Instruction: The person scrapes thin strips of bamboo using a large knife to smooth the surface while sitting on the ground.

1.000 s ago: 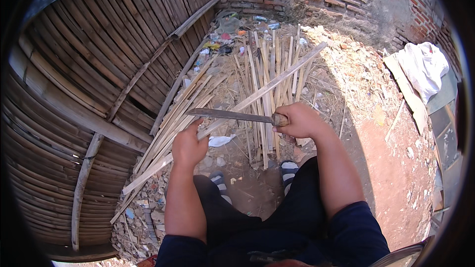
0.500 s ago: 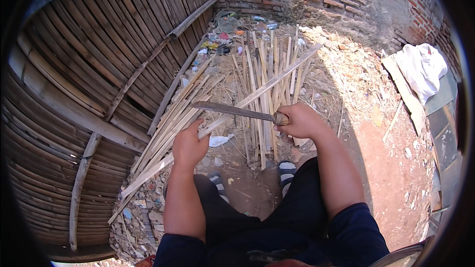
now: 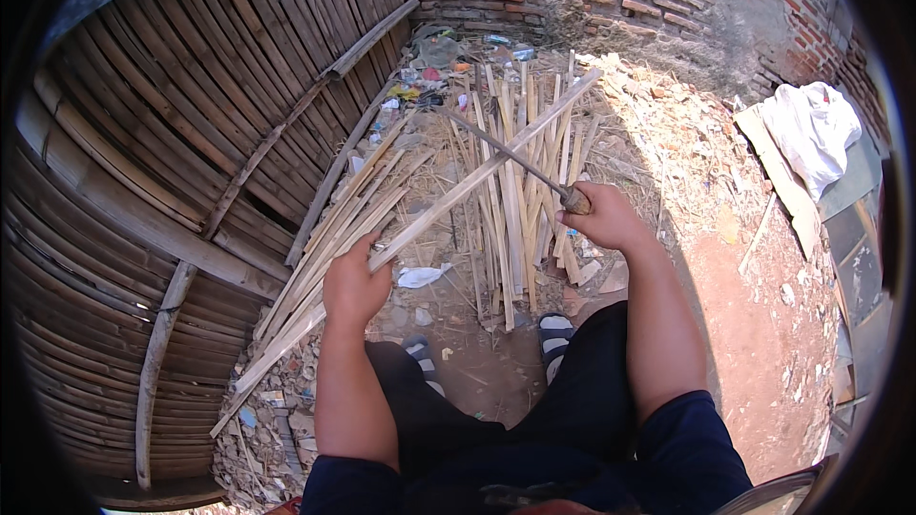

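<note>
My left hand (image 3: 357,284) is closed around a long, pale bamboo strip (image 3: 441,205), which slants from the lower left up to the far right. In my right hand (image 3: 611,216) is the wooden handle of a machete (image 3: 530,168). Its narrow dark blade points to the far left and crosses the strip beyond my left hand; whether the edge touches it I cannot tell. Below the strip's far half, a bundle of similar strips (image 3: 515,238) lies on the ground. Another pile of strips (image 3: 329,229) lies on the left, by my left hand.
A slatted bamboo wall (image 3: 191,57) rises close on the left, and a brick wall (image 3: 658,0) stands at the back. Litter (image 3: 429,76) is strewn in the far corner. A white sack (image 3: 811,133) rests on boards at the right. My sandalled feet (image 3: 553,339) are near the bundle.
My right hand has moved right and slightly away from me. The blade has swung from nearly level to pointing far left, and the held strip's far end has shifted left.
</note>
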The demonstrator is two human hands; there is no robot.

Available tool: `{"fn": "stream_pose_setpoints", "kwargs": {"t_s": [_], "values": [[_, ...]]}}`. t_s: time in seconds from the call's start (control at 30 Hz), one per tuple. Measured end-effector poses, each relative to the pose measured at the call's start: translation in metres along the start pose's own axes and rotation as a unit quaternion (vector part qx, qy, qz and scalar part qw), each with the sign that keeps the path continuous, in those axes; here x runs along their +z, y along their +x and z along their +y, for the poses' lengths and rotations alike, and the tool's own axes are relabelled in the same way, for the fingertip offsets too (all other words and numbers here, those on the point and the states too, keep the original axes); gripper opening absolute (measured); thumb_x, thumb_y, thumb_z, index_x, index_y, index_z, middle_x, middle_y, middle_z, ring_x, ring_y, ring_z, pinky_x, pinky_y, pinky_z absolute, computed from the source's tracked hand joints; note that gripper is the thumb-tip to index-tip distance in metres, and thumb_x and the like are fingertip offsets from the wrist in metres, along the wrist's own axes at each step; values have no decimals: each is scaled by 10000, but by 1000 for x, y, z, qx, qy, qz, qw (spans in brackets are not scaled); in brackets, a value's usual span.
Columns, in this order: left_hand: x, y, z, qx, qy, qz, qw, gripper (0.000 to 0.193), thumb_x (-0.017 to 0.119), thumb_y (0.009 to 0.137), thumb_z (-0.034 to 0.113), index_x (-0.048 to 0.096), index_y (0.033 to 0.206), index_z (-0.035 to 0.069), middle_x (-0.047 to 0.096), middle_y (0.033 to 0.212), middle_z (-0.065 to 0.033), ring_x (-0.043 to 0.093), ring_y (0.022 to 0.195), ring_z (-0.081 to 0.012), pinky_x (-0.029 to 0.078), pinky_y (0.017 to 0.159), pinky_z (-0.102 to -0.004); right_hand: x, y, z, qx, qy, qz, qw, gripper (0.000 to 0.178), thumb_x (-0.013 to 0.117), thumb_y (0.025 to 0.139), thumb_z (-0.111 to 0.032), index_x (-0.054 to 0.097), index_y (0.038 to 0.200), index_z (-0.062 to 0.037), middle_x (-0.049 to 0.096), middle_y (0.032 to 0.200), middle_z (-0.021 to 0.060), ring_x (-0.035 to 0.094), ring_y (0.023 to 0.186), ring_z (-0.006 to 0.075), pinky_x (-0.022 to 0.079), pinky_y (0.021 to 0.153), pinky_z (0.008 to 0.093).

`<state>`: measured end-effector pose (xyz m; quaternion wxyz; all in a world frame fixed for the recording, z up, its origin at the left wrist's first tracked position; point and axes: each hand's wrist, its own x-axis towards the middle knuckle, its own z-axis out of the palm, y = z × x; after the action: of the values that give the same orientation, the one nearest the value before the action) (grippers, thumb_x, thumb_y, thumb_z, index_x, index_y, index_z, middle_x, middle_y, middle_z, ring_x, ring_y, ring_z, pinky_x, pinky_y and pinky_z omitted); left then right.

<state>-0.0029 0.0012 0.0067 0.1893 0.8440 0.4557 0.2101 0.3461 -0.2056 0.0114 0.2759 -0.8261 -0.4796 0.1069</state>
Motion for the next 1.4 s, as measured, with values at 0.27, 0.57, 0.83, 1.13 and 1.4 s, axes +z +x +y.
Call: {"fn": "stream_pose_setpoints", "kwargs": {"t_s": [0.27,0.57,0.83,1.13,1.4], "values": [[-2,-7,3,25,-26,-18,999,498,776,864,252,728,1342,120,770,924,-222,750,902,-414,579,812,-495,9,-5,-58,-86,-46,-143,985,385,830,870,-402,737,1060,-80,748,943,190,722,950,413,558,846,503],[2,-1,-9,10,0,13,1000,502,813,846,236,739,1331,130,758,936,-222,748,894,-404,576,809,-465,-9,4,13,59,48,39,996,443,834,870,-364,732,1127,-18,746,978,233,730,966,404,561,872,490],[15,0,-5,30,28,-20,999,469,794,858,257,747,1305,125,765,934,-221,743,894,-428,581,796,-496,17,-13,-65,-130,-92,-129,979,390,838,859,-360,723,1041,-36,712,847,217,711,846,422,545,787,499],[-6,-3,-8,13,4,23,1000,515,802,840,224,728,1341,128,746,901,-215,737,861,-414,566,789,-479,-16,5,8,82,66,54,993,416,815,897,-361,730,1136,-31,747,1006,217,731,961,391,563,868,490],[11,-4,10,25,11,-7,1000,484,771,858,235,723,1328,129,763,933,-237,742,901,-432,583,802,-514,13,-14,-53,-101,-69,-111,986,406,838,855,-412,727,1028,-62,721,867,226,708,872,450,548,778,510]]}}
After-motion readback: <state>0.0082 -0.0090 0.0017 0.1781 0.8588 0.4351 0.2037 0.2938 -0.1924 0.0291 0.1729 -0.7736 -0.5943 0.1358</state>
